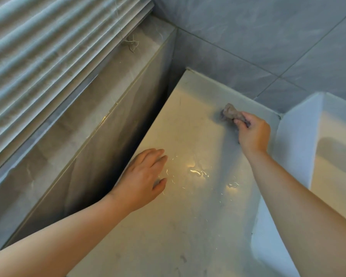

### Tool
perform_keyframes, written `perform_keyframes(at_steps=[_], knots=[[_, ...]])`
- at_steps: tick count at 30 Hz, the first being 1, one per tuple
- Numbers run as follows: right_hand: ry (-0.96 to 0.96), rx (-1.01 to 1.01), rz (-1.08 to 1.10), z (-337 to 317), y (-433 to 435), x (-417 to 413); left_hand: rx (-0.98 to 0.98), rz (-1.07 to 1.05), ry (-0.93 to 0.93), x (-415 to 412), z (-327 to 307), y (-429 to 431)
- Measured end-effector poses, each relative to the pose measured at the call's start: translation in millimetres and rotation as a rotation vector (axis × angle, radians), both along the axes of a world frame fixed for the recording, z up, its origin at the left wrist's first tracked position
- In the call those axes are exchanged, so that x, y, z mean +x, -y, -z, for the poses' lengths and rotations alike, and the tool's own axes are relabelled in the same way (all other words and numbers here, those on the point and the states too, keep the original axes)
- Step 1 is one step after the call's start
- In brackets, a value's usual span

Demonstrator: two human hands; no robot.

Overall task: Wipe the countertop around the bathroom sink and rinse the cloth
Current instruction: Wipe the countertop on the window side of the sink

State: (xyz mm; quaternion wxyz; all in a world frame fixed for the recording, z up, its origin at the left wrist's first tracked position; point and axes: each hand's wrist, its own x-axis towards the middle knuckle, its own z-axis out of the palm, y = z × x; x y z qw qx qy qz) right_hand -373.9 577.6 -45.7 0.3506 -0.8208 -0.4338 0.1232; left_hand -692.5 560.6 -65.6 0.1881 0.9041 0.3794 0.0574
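White blinds (48,56) hang at the far left. A knotted string (131,44) from them lies on the gray ledge (68,126) below. A dark gap runs between the ledge and the table (188,226).

The left hand (144,176) is at the left edge of the table. Its fingers are straight and close together, palm down, and it holds nothing. I cannot tell if it rests on the table or is just above it. Just to its right, little water drops (196,171) shine on the table.

Farther back, the cloth (231,112) is a small brown bunch. It touches the table near the back edge, close to the gray wall (268,37). The right hand (253,132) grips it, with fingers curled tight around one end. The other end sticks out to the left of the hand.

The white sink (332,156) is at the far right, just beside the right hand.
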Motion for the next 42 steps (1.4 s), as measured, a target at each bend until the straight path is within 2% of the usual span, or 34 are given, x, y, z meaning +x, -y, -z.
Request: perform_keyframes(at_steps=[5, 21, 23, 25, 28, 31, 35, 38, 42], knots=[[0.016, -0.022, -0.022, 20.9, 16.3, -9.7, 0.013, 0.003, -0.099, 2.4, 5.9, 3.5], [-0.029, 0.024, -0.085, 30.3, 85.0, -77.2, 0.005, -0.038, -0.082, 3.3, 11.1, 5.8], [-0.065, 0.016, -0.104, 24.7, 94.2, -87.8, 0.011, -0.037, -0.099, 2.8, 11.8, 6.1], [-0.181, 0.007, -0.096, 12.2, 97.6, -91.5, 0.024, -0.032, -0.11, 2.3, 12.1, 5.8], [-0.277, 0.068, 0.016, -6.6, 90.4, -73.1, 0.042, -0.023, -0.116, 2.5, 10.8, 4.7], [-0.061, 0.106, 0.148, -9.4, 74.4, -30.4, 0.048, -0.016, -0.126, 2.1, 11.8, 4.3], [0.19, -0.006, 0.249, 8.4, 61.5, 16.1, 0.048, -0.012, -0.131, 1.7, 13.0, 4.5], [0.214, -0.111, 0.291, 32.7, 59.2, 19.0, 0.056, -0.005, -0.141, 0.3, 13.6, 4.5], [0.251, -0.133, 0.317, 48.0, 65.6, 7.6, 0.063, 0.021, -0.129, -0.7, 13.3, 2.2]])
